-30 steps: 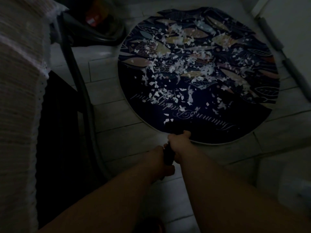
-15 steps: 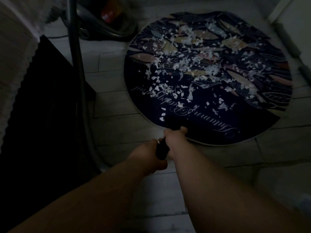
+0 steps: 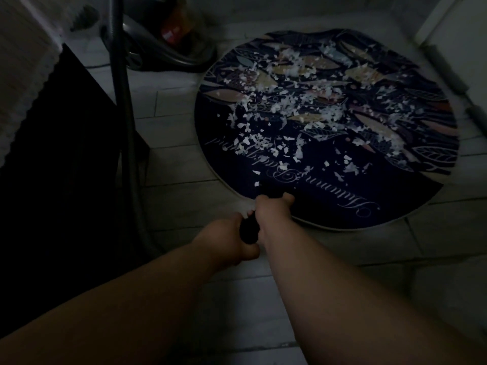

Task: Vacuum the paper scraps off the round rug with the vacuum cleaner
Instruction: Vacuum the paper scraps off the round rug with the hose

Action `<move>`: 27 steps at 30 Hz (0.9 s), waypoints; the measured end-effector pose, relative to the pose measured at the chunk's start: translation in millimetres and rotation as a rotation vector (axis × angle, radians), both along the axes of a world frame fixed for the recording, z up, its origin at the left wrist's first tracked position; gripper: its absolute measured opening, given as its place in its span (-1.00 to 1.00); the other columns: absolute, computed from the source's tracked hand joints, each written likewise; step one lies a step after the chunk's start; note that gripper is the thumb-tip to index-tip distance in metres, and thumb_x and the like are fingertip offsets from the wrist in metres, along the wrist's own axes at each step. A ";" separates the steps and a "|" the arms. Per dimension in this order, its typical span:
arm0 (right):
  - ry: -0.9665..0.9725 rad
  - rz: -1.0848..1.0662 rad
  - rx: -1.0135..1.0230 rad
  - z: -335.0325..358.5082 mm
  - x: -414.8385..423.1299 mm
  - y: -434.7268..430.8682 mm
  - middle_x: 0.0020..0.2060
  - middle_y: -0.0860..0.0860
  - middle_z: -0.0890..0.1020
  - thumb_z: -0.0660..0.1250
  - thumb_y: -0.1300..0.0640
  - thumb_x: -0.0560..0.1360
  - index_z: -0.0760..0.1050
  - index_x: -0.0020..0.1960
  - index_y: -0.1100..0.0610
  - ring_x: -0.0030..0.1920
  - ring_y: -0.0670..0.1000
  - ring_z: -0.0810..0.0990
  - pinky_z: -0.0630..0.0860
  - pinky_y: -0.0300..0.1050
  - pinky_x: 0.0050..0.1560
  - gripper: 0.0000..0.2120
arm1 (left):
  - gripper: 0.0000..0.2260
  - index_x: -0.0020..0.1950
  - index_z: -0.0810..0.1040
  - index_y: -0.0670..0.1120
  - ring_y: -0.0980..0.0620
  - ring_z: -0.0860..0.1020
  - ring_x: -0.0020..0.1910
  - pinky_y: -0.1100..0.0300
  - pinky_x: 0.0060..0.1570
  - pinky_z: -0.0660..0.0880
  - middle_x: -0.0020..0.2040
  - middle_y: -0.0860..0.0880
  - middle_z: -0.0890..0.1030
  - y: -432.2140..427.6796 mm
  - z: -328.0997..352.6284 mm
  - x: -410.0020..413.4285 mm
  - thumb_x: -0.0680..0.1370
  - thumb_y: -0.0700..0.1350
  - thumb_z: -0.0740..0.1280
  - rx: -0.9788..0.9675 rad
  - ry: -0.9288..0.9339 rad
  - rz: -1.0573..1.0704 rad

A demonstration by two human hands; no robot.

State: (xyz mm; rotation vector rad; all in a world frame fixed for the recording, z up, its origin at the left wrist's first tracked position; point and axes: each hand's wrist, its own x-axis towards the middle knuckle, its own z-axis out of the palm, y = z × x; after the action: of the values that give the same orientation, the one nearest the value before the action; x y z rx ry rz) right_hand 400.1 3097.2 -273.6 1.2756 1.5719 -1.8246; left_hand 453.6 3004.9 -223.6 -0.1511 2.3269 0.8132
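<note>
Floor (image 3: 179, 201): pale tiles, dimly lit.
Round rug (image 3: 395, 196): just ahead of both grips.
Paper scraps (image 3: 287, 106): strewn over the rug's middle and far half.
Left grip (image 3: 226, 238): curled round dark handle (image 3: 249, 230).
Right grip (image 3: 271, 209): curled round the same handle, just ahead, at the rug's near edge.
Vacuum cleaner (image 3: 163, 48): body on the floor beyond the rug's left edge; hose (image 3: 123, 101) down the left.

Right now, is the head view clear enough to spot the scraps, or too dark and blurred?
Head view: dim overall, yet white paper scraps stand out on the dark round rug; the black vacuum handle in the left hand and right hand nearly vanishes in shadow; upper left corner is smeared.
</note>
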 end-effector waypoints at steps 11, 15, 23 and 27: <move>0.063 -0.044 -0.042 -7.6 -13.4 0.7 0.03 0.19 0.55 0.27 0.23 0.54 0.13 0.40 -0.11 -0.02 0.18 0.59 0.58 0.17 0.06 -0.45 | -0.86 -0.23 0.45 0.02 0.16 0.55 -0.39 0.33 -0.42 0.44 -0.36 0.07 0.58 -2.3 -18.1 -10.8 0.34 -0.04 0.40 0.032 0.108 -0.018; 0.109 -0.058 -0.083 -16.0 -18.6 6.4 -0.16 0.14 0.54 0.22 0.26 0.56 0.10 0.41 -0.14 -0.24 0.07 0.55 0.59 0.12 -0.02 -0.45 | -0.81 -0.16 0.46 0.02 0.13 0.58 -0.35 0.26 -0.35 0.50 -0.31 0.06 0.60 -3.2 -29.1 -17.0 0.31 -0.01 0.41 0.037 0.141 -0.052; 0.240 -0.045 -0.134 -27.6 -14.0 19.4 0.04 0.17 0.59 0.30 0.29 0.52 0.16 0.41 -0.09 -0.26 0.04 0.58 0.59 -0.06 -0.23 -0.41 | -0.78 -0.12 0.45 0.02 0.15 0.59 -0.33 0.32 -0.39 0.48 -0.25 0.06 0.62 1.8 -40.7 -24.3 0.32 -0.01 0.42 0.039 0.217 -0.087; 0.255 0.024 -0.071 -37.5 -5.8 29.6 0.12 0.17 0.56 0.36 0.22 0.43 0.04 0.49 -0.19 0.03 0.15 0.60 0.59 0.16 0.08 -0.20 | -0.77 -0.13 0.44 0.01 0.12 0.60 -0.30 0.29 -0.38 0.49 -0.23 0.05 0.61 11.0 -47.2 -24.0 0.31 0.00 0.42 0.062 0.204 -0.119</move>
State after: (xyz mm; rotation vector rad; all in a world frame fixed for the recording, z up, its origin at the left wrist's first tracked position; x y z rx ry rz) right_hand 394.3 3126.8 -311.1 1.0203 1.6254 -2.0744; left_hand 429.6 3015.9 -270.9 0.1011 2.4692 0.8743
